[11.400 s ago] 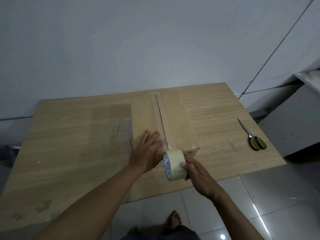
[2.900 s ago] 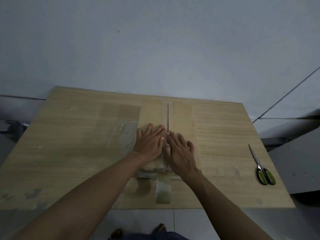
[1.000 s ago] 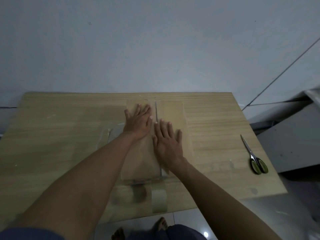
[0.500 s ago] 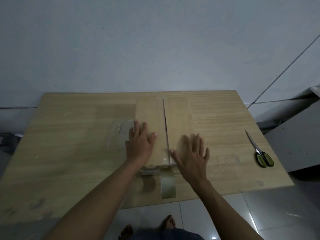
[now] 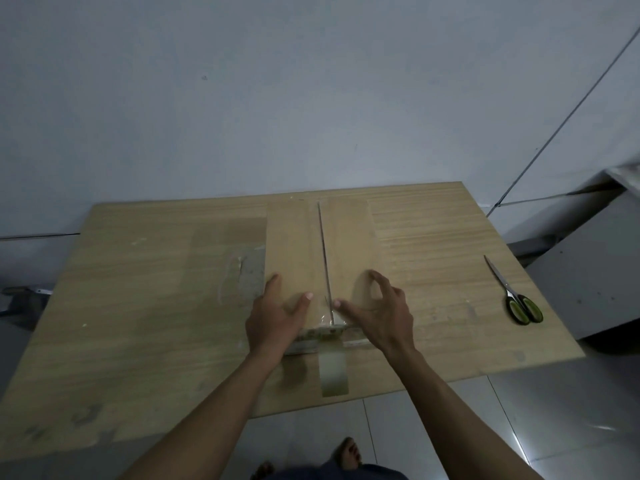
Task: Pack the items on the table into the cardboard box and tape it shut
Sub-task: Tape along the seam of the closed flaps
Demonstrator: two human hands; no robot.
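Left hand [image 5: 277, 317] rests, released, on the closed brown cardboard box [image 5: 298, 244] at frame centre; right hand [image 5: 379, 311], likewise released, touches its top with arched fingers. Below it, the clear tape roll [image 5: 333, 372] stands on the wooden surface [image 5: 138, 306].

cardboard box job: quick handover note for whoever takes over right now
Left hand: open, flat on the left flap of the closed brown cardboard box.
Right hand: open, fingertips arched on the right flap.
Clear tape roll stands at the box's near end; black-and-green-handled scissors lie to the right on the wooden table.
Done: flaps shut, tape over the seam's near end.
To do: likely cut the tape free.
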